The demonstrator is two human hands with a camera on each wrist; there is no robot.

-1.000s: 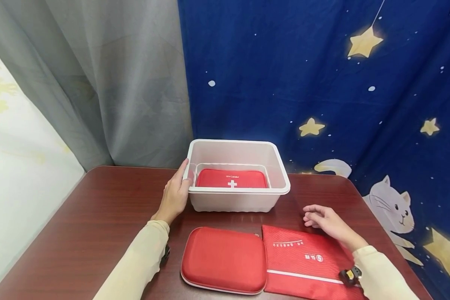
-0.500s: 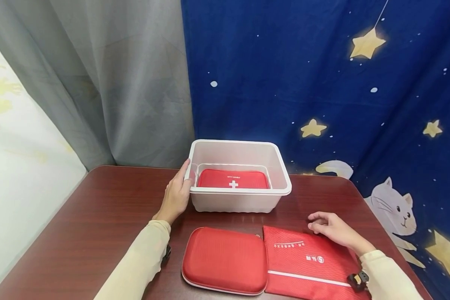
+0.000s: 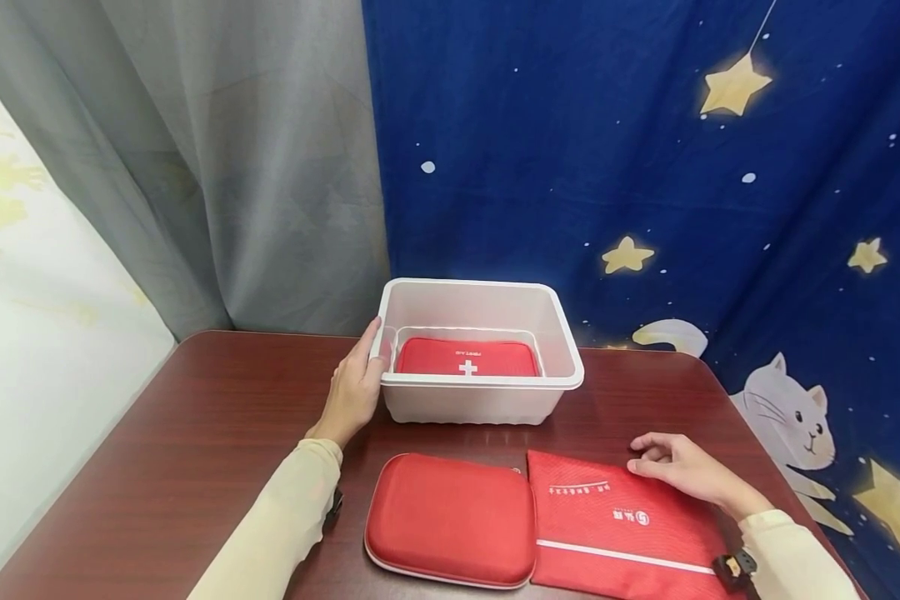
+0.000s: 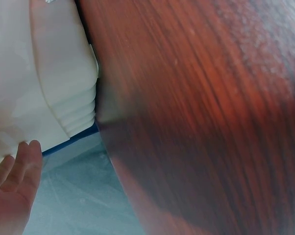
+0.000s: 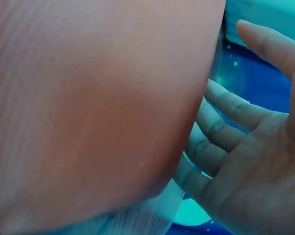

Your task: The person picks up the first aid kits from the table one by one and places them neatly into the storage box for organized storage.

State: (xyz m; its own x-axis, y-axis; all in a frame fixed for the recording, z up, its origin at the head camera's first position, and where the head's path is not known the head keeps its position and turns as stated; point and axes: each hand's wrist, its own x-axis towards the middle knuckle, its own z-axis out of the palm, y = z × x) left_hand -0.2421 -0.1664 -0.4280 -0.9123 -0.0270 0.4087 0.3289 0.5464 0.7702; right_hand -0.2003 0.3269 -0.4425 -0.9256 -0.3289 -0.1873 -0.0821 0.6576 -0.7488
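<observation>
The left hand (image 3: pixel 351 400) is resting nearly straight fingers against the white bin (image 3: pixel 465 403); the right hand (image 3: pixel 688 471), empty and relaxed, is hovering at the flat red pouch's (image 3: pixel 588 518) edge on the table (image 3: pixel 195 433). Pinching securely probably means getting fingertips underneath.

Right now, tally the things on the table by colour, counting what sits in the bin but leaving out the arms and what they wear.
Red: 3 (FIRST AID case inside the bin, rounded case, flat striped bag)
White: 1 (open bin)
Total: 4
</observation>
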